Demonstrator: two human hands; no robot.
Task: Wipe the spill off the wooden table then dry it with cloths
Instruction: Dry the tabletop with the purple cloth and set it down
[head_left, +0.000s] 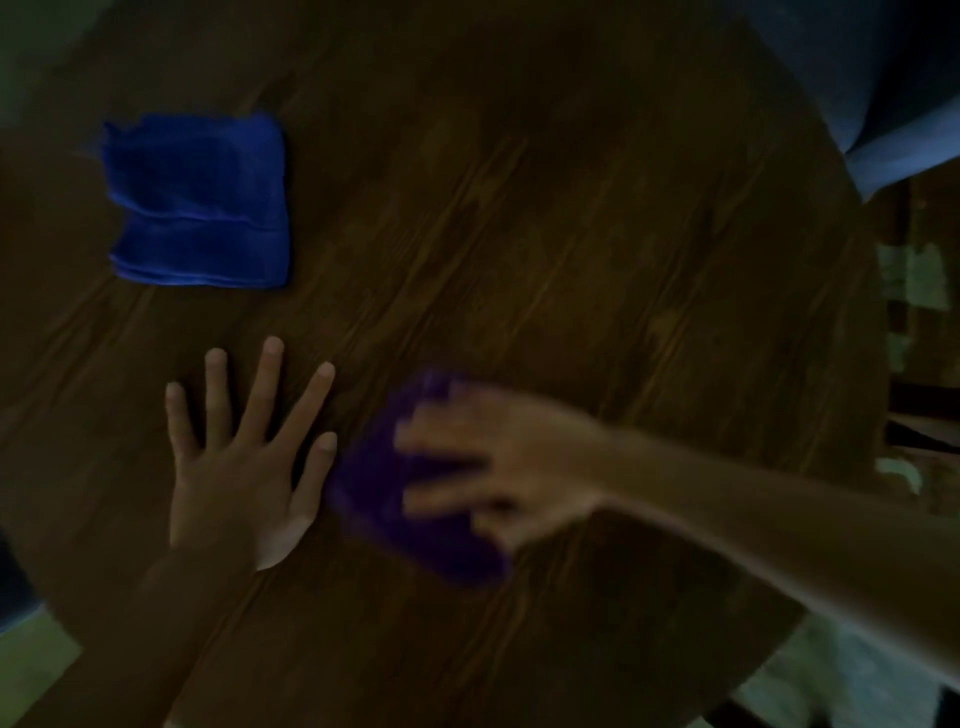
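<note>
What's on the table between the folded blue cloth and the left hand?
Nothing: in the head view only bare round wooden table separates the folded blue cloth from the flat left hand.

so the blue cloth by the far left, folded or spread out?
Folded. The blue cloth lies as a neat square on the wooden table, layered edges showing along its near side, neither hand on it.

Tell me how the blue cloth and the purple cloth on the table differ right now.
The blue cloth lies neatly folded and untouched at the far left; the purple cloth is pressed under the right hand near the table's front edge. The blue cloth looks sharp and at rest, the purple cloth is motion-blurred. The blue one shows whole, the purple one is partly covered. Both lie on the wooden table.
</note>
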